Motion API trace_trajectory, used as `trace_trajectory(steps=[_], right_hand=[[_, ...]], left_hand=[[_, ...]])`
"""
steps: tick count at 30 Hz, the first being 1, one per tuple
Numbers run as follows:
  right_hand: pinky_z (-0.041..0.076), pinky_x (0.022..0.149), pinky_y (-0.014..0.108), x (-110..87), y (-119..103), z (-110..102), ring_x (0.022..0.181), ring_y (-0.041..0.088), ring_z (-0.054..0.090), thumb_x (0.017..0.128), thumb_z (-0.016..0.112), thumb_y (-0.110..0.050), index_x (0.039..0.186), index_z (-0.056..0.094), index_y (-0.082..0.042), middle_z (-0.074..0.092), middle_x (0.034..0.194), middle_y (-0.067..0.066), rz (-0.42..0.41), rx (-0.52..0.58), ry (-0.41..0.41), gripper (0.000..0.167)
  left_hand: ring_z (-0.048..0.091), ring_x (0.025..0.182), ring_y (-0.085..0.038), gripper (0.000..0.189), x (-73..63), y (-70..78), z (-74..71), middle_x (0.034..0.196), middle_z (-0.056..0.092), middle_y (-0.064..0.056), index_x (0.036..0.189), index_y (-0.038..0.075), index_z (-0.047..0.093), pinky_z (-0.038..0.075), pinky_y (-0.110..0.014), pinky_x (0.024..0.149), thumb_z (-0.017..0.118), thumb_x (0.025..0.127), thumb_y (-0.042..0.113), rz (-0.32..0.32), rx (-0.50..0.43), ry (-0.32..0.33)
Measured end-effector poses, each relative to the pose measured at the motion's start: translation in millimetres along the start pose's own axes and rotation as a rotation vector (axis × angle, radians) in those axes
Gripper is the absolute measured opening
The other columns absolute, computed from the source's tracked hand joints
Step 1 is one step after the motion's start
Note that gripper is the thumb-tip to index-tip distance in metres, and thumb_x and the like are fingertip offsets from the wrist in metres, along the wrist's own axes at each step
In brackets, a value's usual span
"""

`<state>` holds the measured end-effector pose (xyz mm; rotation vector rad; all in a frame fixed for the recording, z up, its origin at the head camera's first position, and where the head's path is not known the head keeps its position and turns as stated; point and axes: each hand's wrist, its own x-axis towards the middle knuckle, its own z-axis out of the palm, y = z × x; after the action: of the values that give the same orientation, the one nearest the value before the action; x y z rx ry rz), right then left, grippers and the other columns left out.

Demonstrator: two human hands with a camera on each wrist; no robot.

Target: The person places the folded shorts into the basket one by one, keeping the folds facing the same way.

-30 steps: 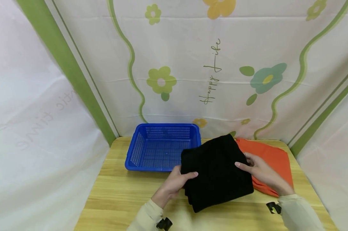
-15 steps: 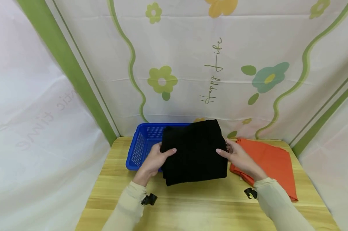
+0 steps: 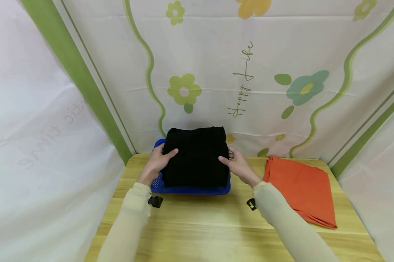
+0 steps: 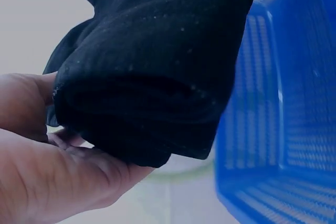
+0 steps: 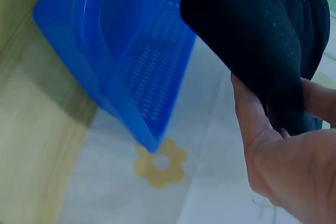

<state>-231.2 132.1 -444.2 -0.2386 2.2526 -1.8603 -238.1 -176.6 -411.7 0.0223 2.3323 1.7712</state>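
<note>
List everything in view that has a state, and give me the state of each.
Black cloth: folded, held up over the basket.
Basket: upright on the table, open at the top.
Orange cloth: folded, lying flat on the table.
Left hand: gripping the black cloth's left edge.
Right hand: gripping its right edge.
Curtain: hanging, lightly creased.

Table (image 3: 200, 225): yellowish wood-grain top with visible plank lines; rounded far left and far right corners.
Basket (image 3: 197, 190): one, blue, rectangular, perforated walls; upright near the far edge, left half, long side roughly parallel to that edge.
Orange cloth (image 3: 305, 189): one, folded flat; reaches from the far edge down along the right edge, short of touching the latter; well apart from the basket.
</note>
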Motion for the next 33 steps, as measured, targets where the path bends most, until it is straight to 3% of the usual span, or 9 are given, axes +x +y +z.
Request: trace_trajectory(steps=[3,8,10,13,17,20,25,28,33], right_hand=[[0.055,0.083,0.037,13.2,8,14,0.091,0.024,0.066,0.104,0.058,-0.009,0.138,0.051,0.002,0.068,0.112,0.020,0.040,0.008,0.013,0.036],[0.045,0.105,0.051,29.4,23,30,0.130,0.043,0.050,0.105,0.056,-0.013,0.156,0.023,0.008,0.044,0.145,0.034,0.199,0.042,0.022,0.064],[0.035,0.111,0.057,33.1,29,34,0.146,0.044,0.028,0.105,0.055,-0.014,0.160,0.010,0.006,0.020,0.161,0.031,0.257,0.061,0.021,0.074],[0.037,0.110,0.058,37.9,39,40,0.145,0.044,0.030,0.106,0.054,-0.012,0.161,0.010,0.003,0.018,0.163,0.028,0.308,0.093,0.019,0.072],[0.041,0.107,0.060,41.8,50,46,0.142,0.042,0.038,0.105,0.051,-0.007,0.161,0.013,0.002,0.028,0.160,0.025,0.333,0.109,0.035,0.068],[0.043,0.104,0.059,43.7,56,51,0.137,0.040,0.044,0.104,0.049,-0.003,0.161,0.017,0.001,0.040,0.154,0.026,0.347,0.104,0.048,0.065],[0.046,0.100,0.055,46.0,63,58,0.133,0.038,0.045,0.101,0.046,0.002,0.160,0.023,0.000,0.030,0.159,0.026,0.380,0.103,0.072,0.063],[0.050,0.079,0.039,48.1,65,62,0.095,0.025,0.056,0.097,0.043,0.005,0.159,0.024,0.001,0.032,0.156,0.026,0.389,0.094,0.092,0.065],[0.029,0.054,0.025,51.5,69,67,0.051,0.009,0.026,0.095,0.040,0.007,0.159,0.024,0.002,0.051,0.116,0.019,0.399,0.097,0.099,0.066]], left_hand=[[0.045,0.135,-0.039,0.067,11.6,-8.9,-9.9,0.153,0.040,-0.022,0.157,0.003,0.032,0.038,-0.055,0.110,0.060,0.104,0.033,-0.079,0.007,0.019],[0.014,0.152,-0.039,0.091,30.6,-33.2,-23.1,0.167,0.009,-0.020,0.162,0.001,0.010,0.021,-0.057,0.119,0.066,0.100,0.037,-0.187,-0.025,-0.019],[0.012,0.152,-0.037,0.093,35.7,-44.5,-27.1,0.168,0.006,-0.019,0.162,0.001,0.010,0.020,-0.055,0.120,0.071,0.097,0.031,-0.210,-0.041,-0.050],[0.048,0.117,-0.035,0.093,40.4,-59.1,-30.8,0.168,0.007,-0.020,0.161,0.001,0.012,0.035,-0.047,0.111,0.073,0.095,0.021,-0.230,-0.037,-0.073],[0.049,0.114,-0.040,0.087,44.3,-71.9,-30.8,0.168,0.007,-0.020,0.161,0.000,0.012,0.041,-0.046,0.101,0.069,0.098,0.016,-0.257,-0.012,-0.048],[0.015,0.151,-0.040,0.081,46.6,-78.2,-27.1,0.168,0.007,-0.020,0.161,0.000,0.013,0.027,-0.052,0.118,0.064,0.101,0.017,-0.283,-0.005,-0.026],[0.013,0.151,-0.043,0.075,50.0,-86.8,-18.8,0.167,0.010,-0.022,0.161,0.000,0.016,0.023,-0.059,0.117,0.060,0.104,0.019,-0.315,0.047,0.018],[0.022,0.148,-0.043,0.072,52.0,-89.9,-14.6,0.167,0.011,-0.021,0.162,0.003,0.016,0.033,-0.056,0.114,0.057,0.105,0.021,-0.347,0.090,0.039],[0.040,0.137,-0.044,0.069,57.0,-93.9,-9.4,0.165,0.016,-0.023,0.162,0.006,0.018,0.043,-0.052,0.100,0.054,0.106,0.022,-0.377,0.112,0.063]])
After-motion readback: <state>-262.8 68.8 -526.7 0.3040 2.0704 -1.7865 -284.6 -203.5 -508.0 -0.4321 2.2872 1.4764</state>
